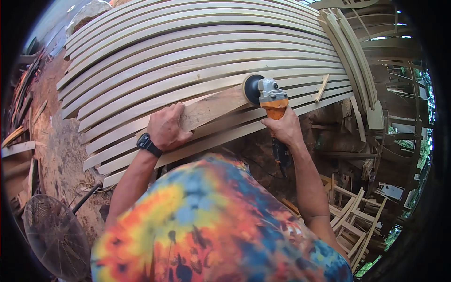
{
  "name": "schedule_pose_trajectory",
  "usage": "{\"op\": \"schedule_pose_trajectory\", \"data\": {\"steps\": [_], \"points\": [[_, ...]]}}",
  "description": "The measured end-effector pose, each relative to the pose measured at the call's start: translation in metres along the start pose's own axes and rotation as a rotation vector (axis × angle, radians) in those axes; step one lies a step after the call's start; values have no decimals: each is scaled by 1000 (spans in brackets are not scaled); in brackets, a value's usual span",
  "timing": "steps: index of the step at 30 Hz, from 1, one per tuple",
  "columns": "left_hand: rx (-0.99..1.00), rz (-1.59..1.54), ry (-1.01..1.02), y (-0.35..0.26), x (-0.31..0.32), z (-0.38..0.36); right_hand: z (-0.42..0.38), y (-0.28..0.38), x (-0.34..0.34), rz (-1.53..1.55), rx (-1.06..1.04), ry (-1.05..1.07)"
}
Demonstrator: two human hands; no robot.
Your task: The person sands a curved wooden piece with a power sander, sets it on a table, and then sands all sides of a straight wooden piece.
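One plank (211, 109) under left hand (167, 128), beside right hand's (284, 127) grinder (268, 96).

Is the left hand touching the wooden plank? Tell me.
Touching. The head view shows the left hand pressed flat on the wooden plank, fingers draped over its edge.
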State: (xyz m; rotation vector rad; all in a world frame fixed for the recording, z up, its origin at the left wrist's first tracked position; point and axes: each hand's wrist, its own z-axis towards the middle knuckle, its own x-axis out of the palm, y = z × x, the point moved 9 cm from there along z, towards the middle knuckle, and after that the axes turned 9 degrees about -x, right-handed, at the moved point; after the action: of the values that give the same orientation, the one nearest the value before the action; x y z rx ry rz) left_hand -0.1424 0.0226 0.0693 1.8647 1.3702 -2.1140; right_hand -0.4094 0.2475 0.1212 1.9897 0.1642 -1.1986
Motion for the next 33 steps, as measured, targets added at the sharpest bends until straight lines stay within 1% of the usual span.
{"op": "schedule_pose_trajectory", "data": {"steps": [5,7,8,11,13,17,20,22,26,28,31,33], "points": [[15,-3,-6,-2,-1,0,2,0,0,7,46,15],[1,-1,4,0,0,1,2,11,4,-35,-70,-39],[-1,1,2,0,1,1,3,13,3,-34,-73,-38],[-10,1,-19,1,-1,0,7,9,6,-25,-33,3],[26,4,-24,-4,-5,-1,8,-1,2,26,17,21],[10,17,-18,-7,-5,0,4,3,7,52,17,22],[1,23,-13,-4,-3,0,1,10,8,-13,-37,0],[20,18,-34,-3,-3,-1,4,-5,13,86,33,22],[18,14,-20,-3,-2,0,3,-1,5,66,54,18],[-6,1,-15,0,-1,0,-3,16,10,-24,7,47],[16,19,-20,-5,-5,-1,-3,7,18,42,41,100],[18,14,-20,-4,-5,-1,-1,1,16,64,56,83]]}}
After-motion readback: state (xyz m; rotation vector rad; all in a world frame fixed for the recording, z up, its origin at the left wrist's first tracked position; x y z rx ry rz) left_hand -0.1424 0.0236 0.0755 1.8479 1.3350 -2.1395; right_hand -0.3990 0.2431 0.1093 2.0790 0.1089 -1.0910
